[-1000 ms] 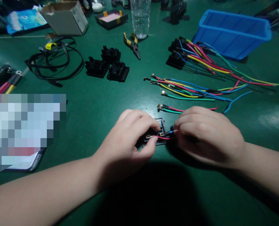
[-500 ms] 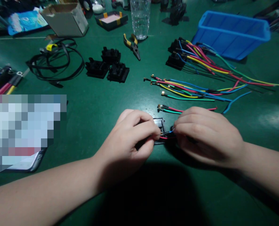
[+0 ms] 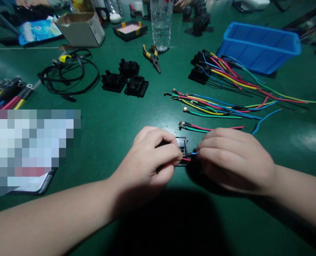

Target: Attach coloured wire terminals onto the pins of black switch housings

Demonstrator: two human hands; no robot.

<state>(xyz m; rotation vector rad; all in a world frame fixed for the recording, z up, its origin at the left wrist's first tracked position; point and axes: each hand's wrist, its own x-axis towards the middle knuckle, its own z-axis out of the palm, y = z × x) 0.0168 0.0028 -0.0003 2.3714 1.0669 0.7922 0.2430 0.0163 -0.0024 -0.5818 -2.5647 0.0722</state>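
Note:
My left hand is curled around a small black connector housing lying on the green mat. My right hand pinches thin blue and red wires whose ends sit at the housing's right side. Both hands nearly touch over the part, and most of the housing is hidden under my fingers. A short red and green wire pair lies just behind my right hand.
Loose coloured wires lie beyond my hands; wired black connectors sit before a blue bin. Three black housings, pliers, a water bottle, a black cable coil, a cardboard box stand farther back.
My left fingers have closed further over the housing, covering the terminals seen earlier. The view has tilted slightly, so the far objects sit lower in the picture.

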